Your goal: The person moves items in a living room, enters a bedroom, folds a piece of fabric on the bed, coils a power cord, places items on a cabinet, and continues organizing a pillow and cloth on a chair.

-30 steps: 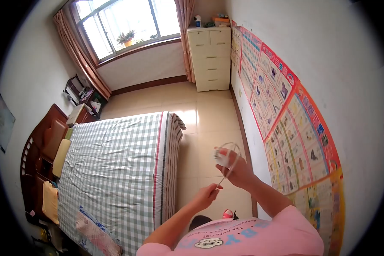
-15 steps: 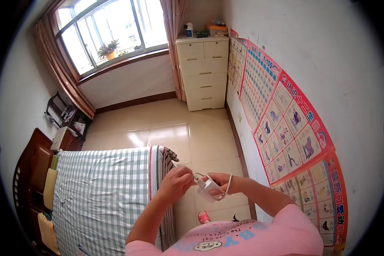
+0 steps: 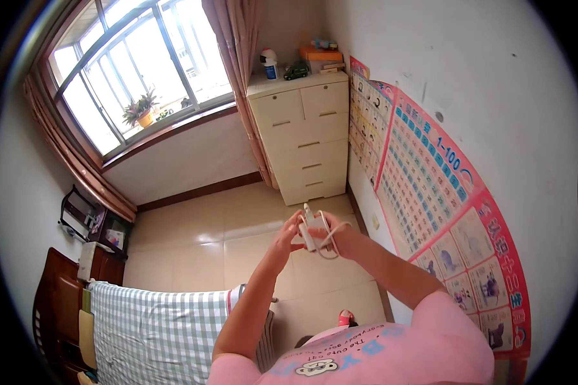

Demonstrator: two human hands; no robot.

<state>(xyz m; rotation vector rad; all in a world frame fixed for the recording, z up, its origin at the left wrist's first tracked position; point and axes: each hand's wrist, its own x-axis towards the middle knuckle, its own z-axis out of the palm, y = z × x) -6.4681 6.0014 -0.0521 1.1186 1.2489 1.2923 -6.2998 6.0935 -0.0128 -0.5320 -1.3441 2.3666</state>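
A white charger (image 3: 307, 238) is between my hands in front of the chest of drawers. My left hand (image 3: 286, 236) closes on its left side, with the thumb near its lower end. My right hand (image 3: 336, 235) is closed on the white charging cable (image 3: 328, 257), which loops around its fingers and hangs below them. A pale plug-like end (image 3: 307, 208) sticks up beyond the fingertips. Fingers partly hide the charger, so I cannot tell whether the cable is plugged into it.
A cream chest of drawers (image 3: 309, 143) stands ahead against the wall, with a toy car (image 3: 296, 70) on top. The bed (image 3: 167, 330) with a checked sheet lies at lower left. Posters (image 3: 430, 173) cover the right wall. A potted plant (image 3: 142, 110) sits by the window.
My view has moved forward, nearer the chest of drawers. Both hands have risen with the charger, and my left hand has gone from beside it to closed on its side.
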